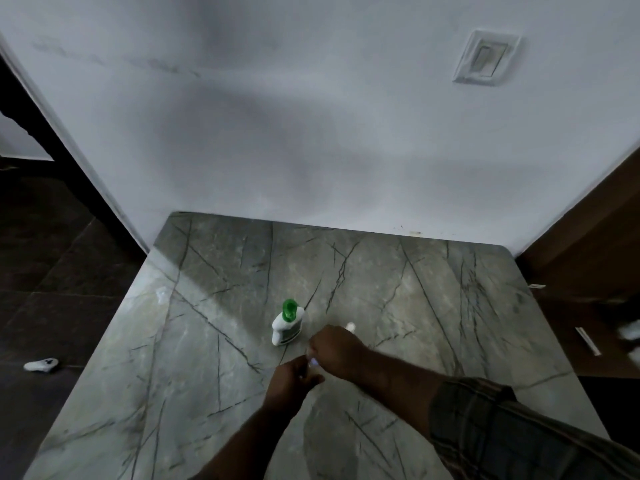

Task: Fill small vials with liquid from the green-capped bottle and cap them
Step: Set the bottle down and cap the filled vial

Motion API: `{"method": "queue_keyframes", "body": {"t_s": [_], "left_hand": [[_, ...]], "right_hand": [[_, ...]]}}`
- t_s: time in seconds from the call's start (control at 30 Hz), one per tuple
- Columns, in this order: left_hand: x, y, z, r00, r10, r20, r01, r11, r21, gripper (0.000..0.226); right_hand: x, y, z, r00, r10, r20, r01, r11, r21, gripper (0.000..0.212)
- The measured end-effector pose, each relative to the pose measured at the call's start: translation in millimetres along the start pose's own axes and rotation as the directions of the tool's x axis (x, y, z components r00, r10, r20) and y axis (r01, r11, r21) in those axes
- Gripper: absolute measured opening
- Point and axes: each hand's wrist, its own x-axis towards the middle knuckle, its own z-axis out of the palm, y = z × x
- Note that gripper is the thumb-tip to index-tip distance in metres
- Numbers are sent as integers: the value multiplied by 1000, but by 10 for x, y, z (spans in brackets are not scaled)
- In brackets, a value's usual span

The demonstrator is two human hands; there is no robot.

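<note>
A white bottle with a green cap (287, 323) stands upright on the grey marble table (214, 341). Just in front of it my two hands meet. My left hand (290, 382) curls round a small clear vial (311, 362), of which only a pale sliver shows between the hands. My right hand (335, 348) comes from the right and pinches the vial's top. Behind my right hand a second small white-topped vial (350, 327) stands on the table, mostly hidden.
A white wall with a switch plate (485, 58) backs the table. A small clear object (162, 294) lies near the left edge. On the dark floor at left sits a white controller (41, 364). Brown furniture and white scraps (587, 340) are at right.
</note>
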Motion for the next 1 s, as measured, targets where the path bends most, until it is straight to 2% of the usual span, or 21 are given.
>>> {"method": "queue_keyframes", "body": {"t_s": [0.07,0.13,0.3,0.4,0.5,0.63,0.73,0.8,0.9,1.0], "left_hand": [[-14,10,41,1000,13,-24,-12,999,32,40],[-11,0,50,998,25,-52,-24,999,35,43],[10,41,52,997,16,-77,-11,998,62,19],[-2,19,72,995,-1,-99,1,1000,-4,27],[-9,10,32,996,-14,-88,8,998,-64,21],[3,16,-21,996,-15,-84,10,998,-60,16],[9,39,-50,998,-7,-69,3,998,-62,17],[-5,58,-70,998,17,-56,-20,999,-49,21],[-30,92,-45,998,48,-49,-51,996,-69,19],[-40,97,-12,998,13,-60,-16,999,-46,22]], "right_hand": [[4,11,37,997,72,-6,-72,997,-6,29],[20,60,71,999,41,-11,-41,999,32,27],[-4,-7,162,992,98,-85,-85,987,139,31],[-5,-33,133,968,157,-195,-107,964,245,25],[-40,6,114,974,91,-205,-28,956,294,20],[-29,5,42,988,-50,-144,79,975,206,17],[-7,12,4,993,-70,-98,86,981,174,18],[8,13,9,997,-26,-68,35,989,144,24],[37,-17,73,990,132,-47,-133,991,-3,41],[36,-18,104,972,218,-83,-219,976,-5,55]]}}
